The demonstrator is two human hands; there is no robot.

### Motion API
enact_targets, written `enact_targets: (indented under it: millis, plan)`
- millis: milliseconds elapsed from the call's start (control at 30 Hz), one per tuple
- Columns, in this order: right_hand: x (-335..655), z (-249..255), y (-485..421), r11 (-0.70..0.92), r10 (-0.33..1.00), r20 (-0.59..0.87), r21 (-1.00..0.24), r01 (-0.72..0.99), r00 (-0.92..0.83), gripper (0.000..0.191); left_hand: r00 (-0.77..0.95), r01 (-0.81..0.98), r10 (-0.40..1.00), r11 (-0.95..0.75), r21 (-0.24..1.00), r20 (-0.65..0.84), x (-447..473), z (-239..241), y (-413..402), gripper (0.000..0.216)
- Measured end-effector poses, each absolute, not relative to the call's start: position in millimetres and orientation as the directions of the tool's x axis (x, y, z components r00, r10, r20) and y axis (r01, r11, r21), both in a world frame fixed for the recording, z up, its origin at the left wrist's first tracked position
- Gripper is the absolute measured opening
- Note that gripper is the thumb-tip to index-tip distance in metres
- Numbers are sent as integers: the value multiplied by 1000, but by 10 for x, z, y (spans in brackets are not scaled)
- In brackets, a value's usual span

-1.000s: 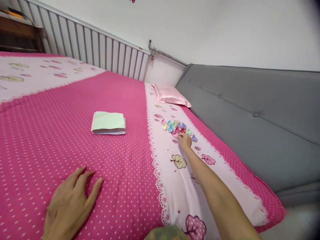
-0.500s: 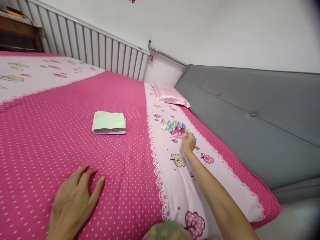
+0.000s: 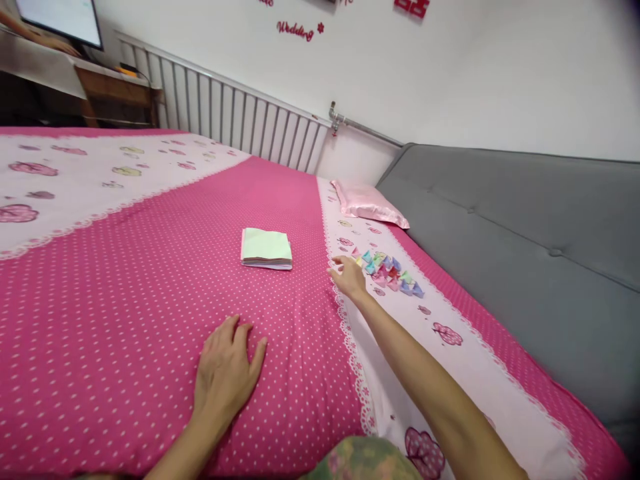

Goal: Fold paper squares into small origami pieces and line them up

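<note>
My left hand (image 3: 225, 370) rests on the pink dotted bedspread (image 3: 165, 320), fingers spread and holding nothing. Over the lace border, my right hand (image 3: 349, 275) reaches out with its fingers apart and nothing visible between them. It is between a stack of coloured paper (image 3: 267, 245), pale green sheet on top, and a cluster of small folded paper pieces (image 3: 383, 273). Those pieces are pink, red, blue, green and yellow, and lie close together on the white printed band. My right hand partly overlaps the cluster's near left edge in view.
A pink satin pillow (image 3: 369, 203) lies by the grey padded headboard (image 3: 500, 227). A white radiator (image 3: 240, 110) with a pipe runs along the wall. At the far left, another person's arm (image 3: 43, 41) reaches over a desk with a monitor (image 3: 63, 20).
My right hand has moved left, away from the right end of the folded pieces, and its fingers have opened. The view has swung left and up, bringing the monitor and wall lettering in.
</note>
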State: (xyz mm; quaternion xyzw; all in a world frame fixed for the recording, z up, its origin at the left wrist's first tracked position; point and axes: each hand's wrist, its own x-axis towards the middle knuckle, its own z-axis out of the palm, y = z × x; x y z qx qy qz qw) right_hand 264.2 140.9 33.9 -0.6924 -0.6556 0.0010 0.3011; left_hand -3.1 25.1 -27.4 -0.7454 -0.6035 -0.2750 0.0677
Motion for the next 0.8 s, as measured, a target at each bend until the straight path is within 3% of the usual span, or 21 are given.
enact_targets:
  millis: [300, 467, 800]
  plan:
    - [1625, 331, 1896, 357, 914, 307, -302, 884, -264, 49, 110, 930, 858, -267, 252, 502, -9, -301, 196, 38]
    - [1320, 237, 2134, 367, 918, 263, -274, 889, -298, 53, 116, 927, 867, -269, 260, 485, 5, -317, 186, 40]
    - [1306, 122, 2406, 335, 937, 201, -268, 903, -288, 43, 128, 931, 860, -275, 238, 493, 25, -324, 173, 38]
